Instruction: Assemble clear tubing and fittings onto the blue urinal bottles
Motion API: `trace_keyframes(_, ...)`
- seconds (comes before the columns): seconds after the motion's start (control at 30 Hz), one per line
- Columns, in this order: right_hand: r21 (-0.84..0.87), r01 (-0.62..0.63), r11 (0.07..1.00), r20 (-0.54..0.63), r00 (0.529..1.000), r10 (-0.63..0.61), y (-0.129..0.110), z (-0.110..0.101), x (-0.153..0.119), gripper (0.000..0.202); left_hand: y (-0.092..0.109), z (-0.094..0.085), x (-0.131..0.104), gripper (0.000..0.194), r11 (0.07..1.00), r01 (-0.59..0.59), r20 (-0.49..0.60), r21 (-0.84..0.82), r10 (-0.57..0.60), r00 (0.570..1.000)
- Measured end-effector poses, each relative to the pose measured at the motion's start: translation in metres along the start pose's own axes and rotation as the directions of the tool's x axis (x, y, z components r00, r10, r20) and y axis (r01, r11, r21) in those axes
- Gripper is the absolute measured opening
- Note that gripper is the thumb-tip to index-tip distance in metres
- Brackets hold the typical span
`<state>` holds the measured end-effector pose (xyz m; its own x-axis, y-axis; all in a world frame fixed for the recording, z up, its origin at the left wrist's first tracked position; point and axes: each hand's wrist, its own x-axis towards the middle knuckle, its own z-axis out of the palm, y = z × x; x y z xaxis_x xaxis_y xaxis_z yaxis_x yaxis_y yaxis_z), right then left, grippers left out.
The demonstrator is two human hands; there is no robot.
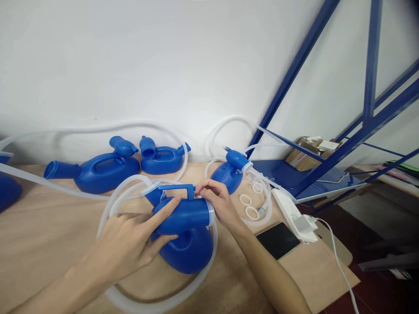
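My left hand (140, 235) grips a blue plastic cup-like piece (183, 214) with a handle, index finger along its top and thumb below. This piece lies across a rounded blue bottle (191, 253) on the wooden table. White rings sit at the piece's right end and on the spout at its left. My right hand (216, 198) has its fingertips pinched together beside the right end of the handle; what they hold is too small to make out. A translucent hose (109, 218) loops around the bottle.
More blue bottles (106, 172) with hoses stand along the wall. To the right lie white rings (252, 213), a black tablet (278, 240) and a white power strip (290, 211). A blue metal shelf (294, 174) holds an open cardboard box (304, 158).
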<state>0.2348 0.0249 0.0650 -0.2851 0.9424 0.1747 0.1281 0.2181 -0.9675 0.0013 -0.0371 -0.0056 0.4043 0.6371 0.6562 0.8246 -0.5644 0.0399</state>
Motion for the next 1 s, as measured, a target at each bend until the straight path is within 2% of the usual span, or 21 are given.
trace_keyframes(0.1, 0.156, -0.080, 0.985, -0.025, 0.996, 0.085, 0.007, -0.001, 0.002, 0.015, -0.001, -0.001, 0.000, 0.080, 1.000, -0.026, 0.009, -0.009, 0.026, 1.000)
trace_keyframes(0.2, 0.221, -0.118, 0.968, -0.006, 0.993, 0.122, 0.013, -0.003, 0.004, 0.024, -0.002, -0.003, 0.001, 0.081, 1.000, -0.028, 0.009, -0.001, 0.028, 1.000)
trace_keyframes(0.37, 0.177, -0.097, 0.979, -0.015, 0.995, 0.101, 0.013, -0.005, 0.004, 0.029, -0.002, -0.004, 0.003, 0.076, 0.999, -0.047, 0.002, 0.014, 0.047, 0.999)
trace_keyframes(0.53, 0.220, -0.133, 0.966, -0.112, 0.981, 0.161, 0.010, 0.000, 0.003, 0.036, -0.002, -0.004, 0.005, 0.070, 0.991, -0.127, -0.030, 0.030, 0.128, 0.991)
trace_keyframes(0.73, 0.304, -0.133, 0.943, -0.122, 0.977, 0.177, 0.013, 0.005, 0.000, 0.030, -0.003, -0.002, 0.005, 0.058, 0.981, -0.182, -0.070, 0.068, 0.187, 0.980)
trace_keyframes(1.0, 0.205, -0.082, 0.975, -0.145, 0.983, 0.114, 0.006, 0.006, -0.003, 0.023, -0.004, -0.002, 0.005, 0.046, 0.966, -0.247, -0.057, 0.081, 0.251, 0.966)
